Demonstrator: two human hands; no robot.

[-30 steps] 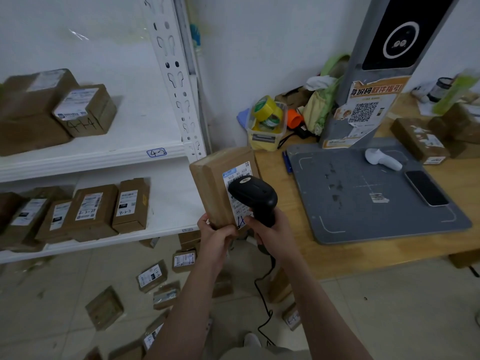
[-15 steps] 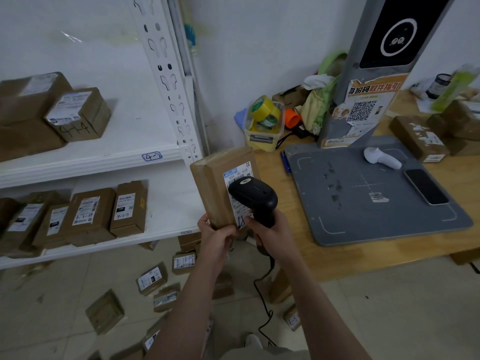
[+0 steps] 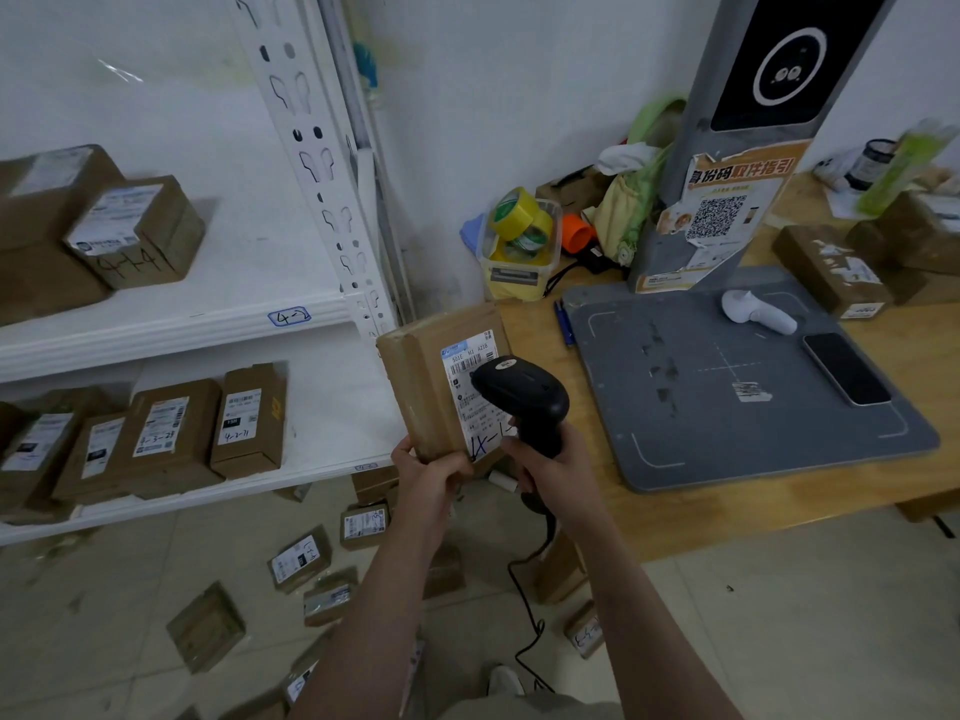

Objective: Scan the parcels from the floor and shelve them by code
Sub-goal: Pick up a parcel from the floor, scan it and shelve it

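Floor (image 3: 779,641): tiled, strewn with loose parcels (image 3: 300,559) around the feet, likely awaiting the scan.
Left hand (image 3: 431,478): curled round the bottom corner of the held parcel (image 3: 421,387), holding it upright in mid-air between shelves and counter, label (image 3: 470,366) facing the camera.
Right hand (image 3: 553,472): wrapped round the grip of the black scanner (image 3: 519,392), nose close in front of the label; cable (image 3: 524,605) hanging to the floor.
Scan: probably best done by squaring the nose to the barcode and holding both hands steady, then reading the handwritten code, partly hidden at the label's lower edge.
Shelves (image 3: 337,407): white, on the left; brown boxes along the lower board's front edge, tag (image 3: 289,318) on the upper board's front edge.
Counter (image 3: 675,527): wooden, on the right; grey pad (image 3: 727,407) with a phone (image 3: 845,368) at its right edge.
Wall (image 3: 519,70): white, behind everything.
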